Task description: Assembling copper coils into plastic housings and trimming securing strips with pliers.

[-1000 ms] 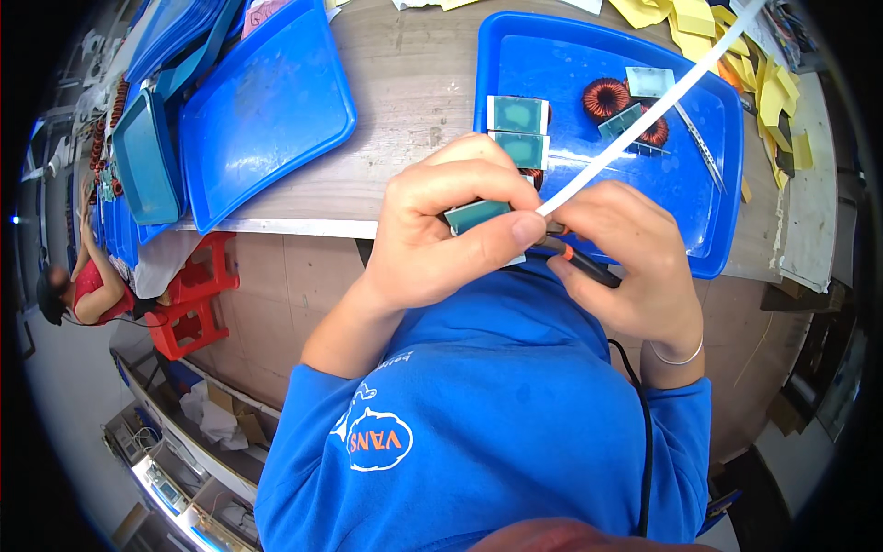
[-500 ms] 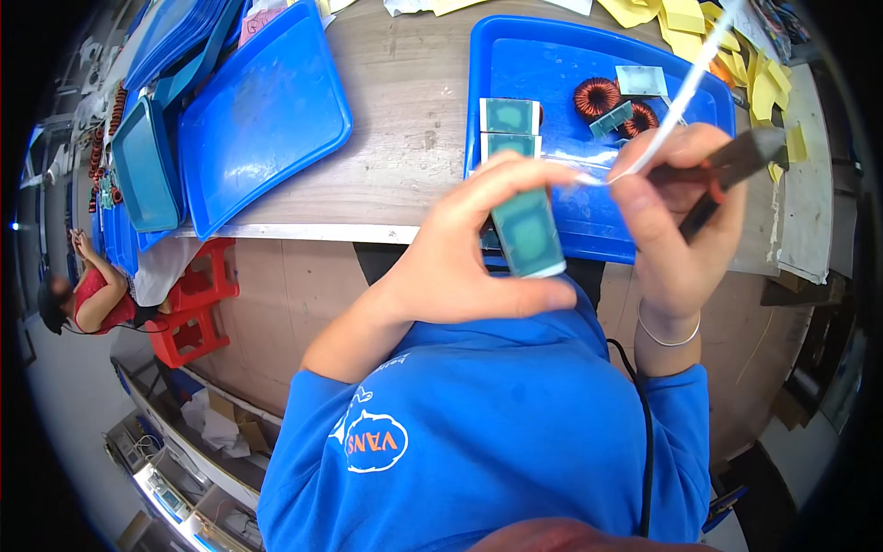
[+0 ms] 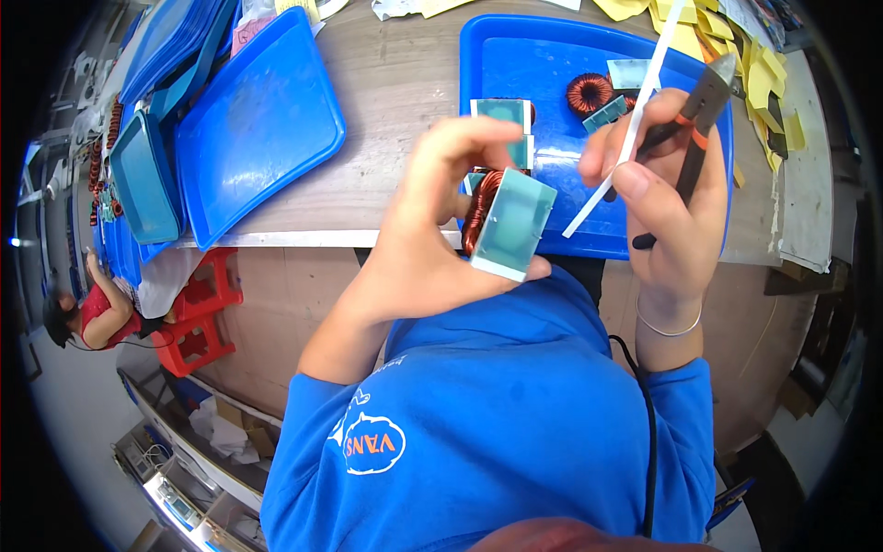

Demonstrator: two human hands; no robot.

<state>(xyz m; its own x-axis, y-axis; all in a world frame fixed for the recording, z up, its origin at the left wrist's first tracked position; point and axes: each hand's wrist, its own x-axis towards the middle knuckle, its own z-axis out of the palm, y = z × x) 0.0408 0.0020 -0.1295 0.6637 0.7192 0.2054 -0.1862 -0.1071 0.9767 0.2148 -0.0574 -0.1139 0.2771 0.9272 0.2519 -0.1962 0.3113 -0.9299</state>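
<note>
My left hand (image 3: 428, 216) is closed around a copper-wound toroid coil with a green board (image 3: 515, 225) on its face and a white strip along the board's lower edge. Its coil side shows reddish windings beside my palm. In my right hand (image 3: 676, 198), thumb and fingers pinch a long white strip (image 3: 646, 87), whose lower end points toward the coil without touching it. The same hand also carries cutting pliers (image 3: 706, 97) with black and orange handles, jaws pointing up and away. Behind both hands lies a blue tray (image 3: 552, 55) with similar coils and boards.
A loose copper coil (image 3: 589, 95) rests in the tray near a pale green board (image 3: 633, 73). Another blue tray (image 3: 267, 129) leans at the left beside a smaller teal tray (image 3: 145, 179). Yellow papers (image 3: 763, 92) pile up at the far right. A person in red (image 3: 106, 308) sits at far left.
My left hand has turned the coil so its windings now show. My right hand's strip has swung, its lower end now hanging free, and the pliers have tipped more upright.
</note>
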